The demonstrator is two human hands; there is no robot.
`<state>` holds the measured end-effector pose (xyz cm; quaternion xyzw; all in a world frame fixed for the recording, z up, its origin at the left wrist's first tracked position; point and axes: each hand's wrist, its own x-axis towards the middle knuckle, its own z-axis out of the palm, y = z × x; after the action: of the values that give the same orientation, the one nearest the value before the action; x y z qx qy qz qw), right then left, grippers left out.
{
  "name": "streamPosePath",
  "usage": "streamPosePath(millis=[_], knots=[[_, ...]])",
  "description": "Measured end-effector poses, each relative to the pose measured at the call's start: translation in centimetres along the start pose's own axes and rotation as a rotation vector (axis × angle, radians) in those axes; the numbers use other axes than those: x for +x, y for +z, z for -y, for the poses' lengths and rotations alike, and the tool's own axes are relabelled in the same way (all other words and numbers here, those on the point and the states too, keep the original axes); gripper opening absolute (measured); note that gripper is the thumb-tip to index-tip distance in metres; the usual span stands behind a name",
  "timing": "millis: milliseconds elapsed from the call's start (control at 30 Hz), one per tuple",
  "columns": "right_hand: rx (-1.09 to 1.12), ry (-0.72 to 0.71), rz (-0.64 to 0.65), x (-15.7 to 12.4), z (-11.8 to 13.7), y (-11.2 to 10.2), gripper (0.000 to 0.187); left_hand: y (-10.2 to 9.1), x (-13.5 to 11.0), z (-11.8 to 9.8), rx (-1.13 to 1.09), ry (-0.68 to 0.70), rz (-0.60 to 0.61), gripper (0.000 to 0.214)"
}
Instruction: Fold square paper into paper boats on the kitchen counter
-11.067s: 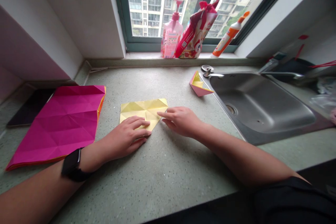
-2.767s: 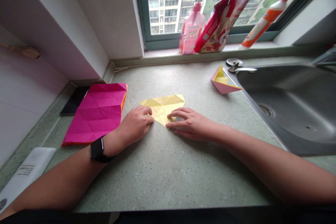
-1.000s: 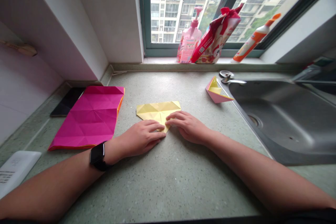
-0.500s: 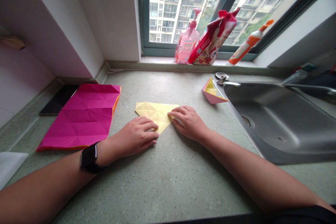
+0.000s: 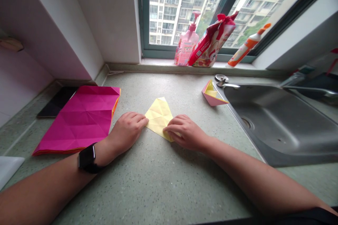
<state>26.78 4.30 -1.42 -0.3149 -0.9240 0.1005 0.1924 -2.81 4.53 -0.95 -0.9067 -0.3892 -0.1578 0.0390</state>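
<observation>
A folded sheet of yellow paper (image 5: 159, 112) lies on the speckled counter between my hands, with creases across it. My left hand (image 5: 130, 128), with a black watch on the wrist, pinches the paper's left corner between thumb and fingers. At the lower right corner, my right hand (image 5: 186, 132) has its fingers curled and closed on the paper's edge, covering part of it. Farther right stands a pink and yellow folded paper boat (image 5: 214, 99), apart from both hands.
Creased magenta paper sheets (image 5: 81, 123) lie at the left, over a dark flat object (image 5: 52, 103). A steel sink (image 5: 280, 123) is set into the counter (image 5: 148, 182) at the right. On the window sill stand a pink pump bottle (image 5: 186, 47), a red bag (image 5: 213, 44) and an orange-white bottle (image 5: 245, 49).
The yellow paper has been turned, so one end now points away from me. My left hand has shifted left to its left corner; my right hand has come slightly nearer.
</observation>
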Motion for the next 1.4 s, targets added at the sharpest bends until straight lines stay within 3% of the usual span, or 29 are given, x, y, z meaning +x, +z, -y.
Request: streamPosePath(millis=[100,167,333,600,800,1100,1233,1400], knots=[[0.134,-0.191,0.054,0.1,0.3,-0.1,0.028,0.2,-0.1,0.1,0.0,-0.018,0.023,0.024],[0.147,-0.226,-0.004,0.0,-0.1,-0.2,0.037,0.2,-0.1,0.0,-0.001,-0.015,0.039,0.025],[-0.032,-0.028,-0.201,-0.2,-2.8,-0.2,0.056,0.3,-0.3,-0.6,-0.038,0.017,0.043,0.021],[-0.091,-0.026,-0.204,0.2,-4.1,0.8,0.021,-0.2,-0.5,-2.0,-0.096,0.035,0.071,0.024],[-0.107,-0.057,-0.217,0.6,-3.5,0.7,0.011,-0.5,-0.3,-2.5,-0.105,0.022,0.087,0.032],[-0.086,-0.263,-0.088,0.7,0.4,0.1,0.017,-0.8,-0.4,-2.3,-0.225,0.07,0.182,0.064],[-0.062,-0.257,-0.028,0.6,0.1,0.3,0.012,-0.8,-0.4,-2.5,-0.278,0.084,0.183,0.056],[-0.08,-0.227,0.003,0.2,-0.8,0.2,0.022,-0.9,-0.4,-2.1,-0.344,0.096,0.203,0.041]])
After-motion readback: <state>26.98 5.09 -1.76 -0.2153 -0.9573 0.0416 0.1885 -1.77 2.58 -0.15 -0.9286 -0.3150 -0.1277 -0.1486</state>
